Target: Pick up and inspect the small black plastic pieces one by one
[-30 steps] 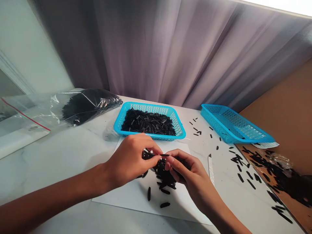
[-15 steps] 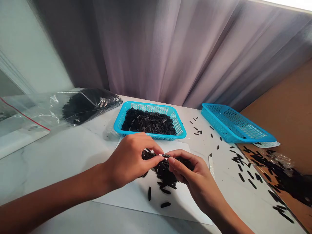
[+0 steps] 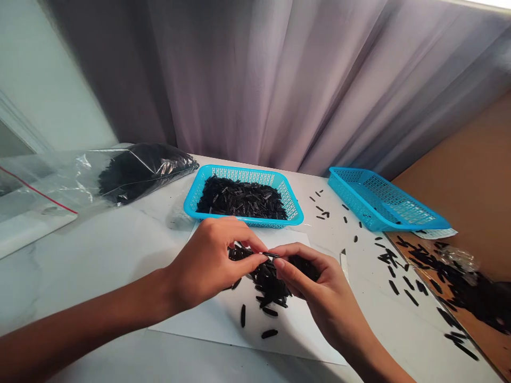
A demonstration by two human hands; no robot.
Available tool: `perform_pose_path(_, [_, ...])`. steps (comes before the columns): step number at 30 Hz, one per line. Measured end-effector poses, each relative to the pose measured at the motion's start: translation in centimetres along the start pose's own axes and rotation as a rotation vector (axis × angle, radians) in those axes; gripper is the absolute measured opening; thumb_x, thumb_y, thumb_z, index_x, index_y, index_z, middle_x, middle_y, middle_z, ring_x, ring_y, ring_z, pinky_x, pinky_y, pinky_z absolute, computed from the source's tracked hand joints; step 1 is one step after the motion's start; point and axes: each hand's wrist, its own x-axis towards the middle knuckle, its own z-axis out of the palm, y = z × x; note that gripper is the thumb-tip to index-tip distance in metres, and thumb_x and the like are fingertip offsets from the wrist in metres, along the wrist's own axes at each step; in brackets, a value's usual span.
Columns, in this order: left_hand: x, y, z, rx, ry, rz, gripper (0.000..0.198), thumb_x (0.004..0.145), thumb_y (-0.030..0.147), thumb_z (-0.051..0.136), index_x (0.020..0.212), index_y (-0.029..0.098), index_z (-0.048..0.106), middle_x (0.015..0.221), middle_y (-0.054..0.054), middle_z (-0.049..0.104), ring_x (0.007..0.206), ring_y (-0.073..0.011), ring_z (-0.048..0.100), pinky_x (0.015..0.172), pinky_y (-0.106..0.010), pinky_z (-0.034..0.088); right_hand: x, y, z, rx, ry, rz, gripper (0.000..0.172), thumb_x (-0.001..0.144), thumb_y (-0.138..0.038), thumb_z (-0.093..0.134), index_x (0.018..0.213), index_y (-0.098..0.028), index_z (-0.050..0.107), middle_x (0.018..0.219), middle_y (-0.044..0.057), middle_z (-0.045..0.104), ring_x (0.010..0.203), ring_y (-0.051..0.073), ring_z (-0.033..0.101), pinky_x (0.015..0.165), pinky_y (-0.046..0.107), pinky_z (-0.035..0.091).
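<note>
- One camera does all the looking, worn on the person's head at the near side of the table [image 3: 96, 255].
- It faces forward and down, over the tabletop to the far edge and up the curtain [image 3: 231, 80] behind.
- It's close: the left hand [image 3: 215, 258] and right hand [image 3: 315, 274] loom large, low in the middle.
- The view is wide, catching the table's right edge slanting toward the lower right; the far edge dips rightward.

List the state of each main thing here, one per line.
Left hand: pinching a black piece
Right hand: pinching the same piece
Middle basket: filled with black pieces
Right basket: open side up
Plastic bag: lying down, partly filled
White sheet: flat, loose pieces on it
Curtain: hanging in folds
</note>
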Motion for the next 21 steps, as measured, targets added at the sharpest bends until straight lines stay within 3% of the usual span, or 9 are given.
perform_pose_path(6, [-0.1,-0.1,0.0,0.024,0.004,0.052,0.008,0.080,0.014,0.076,0.082,0.021,0.077,0.078,0.004,0.076,0.072,-0.0124,0.067,0.067,-0.027,0.051,0.1,0.0,0.0,0.012,-0.006,-0.002,0.023,0.084,-0.041,0.075,0.091,-0.018,0.075,0.064,-0.001,0.057,0.053,0.010,0.038,0.048,0.026,0.023])
perform_pose_path(12, [0.0,-0.2,-0.1,0.035,-0.059,0.035,0.007,0.085,0.020,0.073,0.078,0.021,0.076,0.075,0.004,0.075,0.073,-0.0130,0.066,0.069,-0.028,0.050,0.3,-0.3,0.1,0.026,-0.047,-0.025,0.030,0.089,-0.042,0.069,0.073,-0.016,0.069,0.061,-0.002,0.050,0.053,0.009,0.033,0.048,0.028,0.021])
perform_pose_path(18, [-0.1,0.0,-0.2,0.061,-0.085,0.057,0.008,0.086,0.017,0.069,0.081,0.020,0.075,0.077,0.002,0.074,0.073,-0.0138,0.066,0.068,-0.027,0.050,0.2,-0.1,0.1,0.061,-0.039,-0.004,0.025,0.085,-0.041,0.073,0.080,-0.017,0.073,0.062,-0.002,0.052,0.053,0.009,0.033,0.049,0.028,0.020])
perform_pose_path(21, [0.5,-1.4,-0.4,0.207,0.055,0.110,0.013,0.087,0.018,0.066,0.077,0.019,0.073,0.076,0.000,0.073,0.071,-0.0156,0.064,0.068,-0.030,0.048,0.2,0.0,0.2,0.133,0.004,0.043,0.024,0.083,-0.040,0.076,0.094,-0.018,0.077,0.064,-0.001,0.053,0.054,0.009,0.034,0.050,0.027,0.019])
